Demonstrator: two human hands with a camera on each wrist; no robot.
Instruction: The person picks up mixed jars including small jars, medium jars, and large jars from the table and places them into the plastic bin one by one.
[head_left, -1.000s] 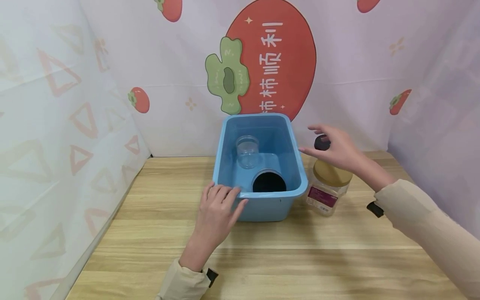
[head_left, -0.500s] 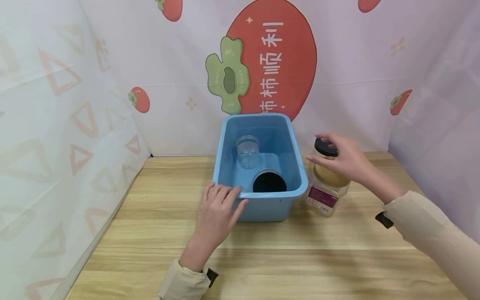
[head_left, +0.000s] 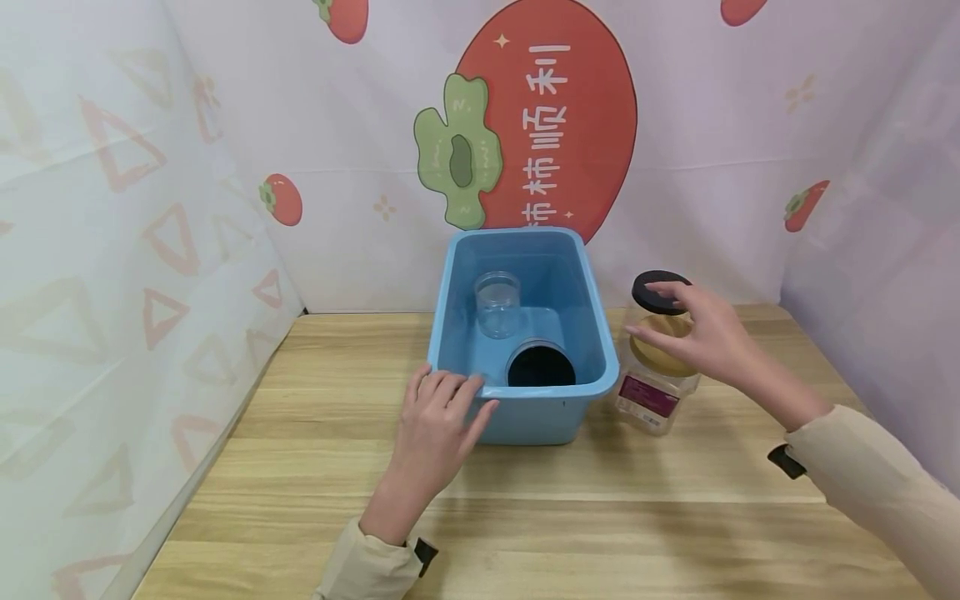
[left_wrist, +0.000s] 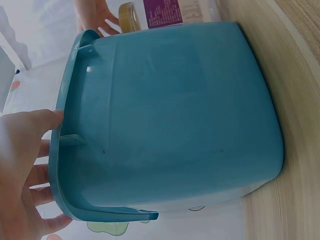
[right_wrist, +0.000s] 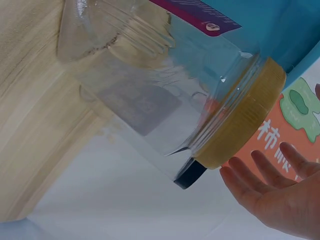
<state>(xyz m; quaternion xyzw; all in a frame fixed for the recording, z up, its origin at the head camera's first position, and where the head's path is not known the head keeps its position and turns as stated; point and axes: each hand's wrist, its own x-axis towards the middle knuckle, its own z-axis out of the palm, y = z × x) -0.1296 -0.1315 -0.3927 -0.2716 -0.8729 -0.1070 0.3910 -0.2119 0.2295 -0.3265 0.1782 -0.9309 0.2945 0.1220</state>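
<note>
At the near left corner of a blue plastic bin (head_left: 525,417), my left hand (head_left: 435,429) grips the rim. In the left wrist view its thumb lies on the outer side, with the fingers behind the rim. My right hand (head_left: 705,337), fingers spread and slightly bent, hovers over a clear jar with a gold lid (head_left: 648,396) and a purple label. Behind it stands another jar with a black lid (head_left: 658,278), partly hidden. The right wrist view shows the fingertips near the gold lid, holding nothing. Inside the bin are a clear jar (head_left: 497,307) and a round black-topped container (head_left: 540,367).
The wooden table (head_left: 315,467) carries the bin and both jars beside its right wall. A printed cloth backdrop (head_left: 352,250) rises behind the table, and cloth sides (head_left: 90,333) enclose it left and right.
My right hand has moved right and slightly down, away from the bin's right rim, uncovering more of the black lid. My left hand and the bin have stayed in place.
</note>
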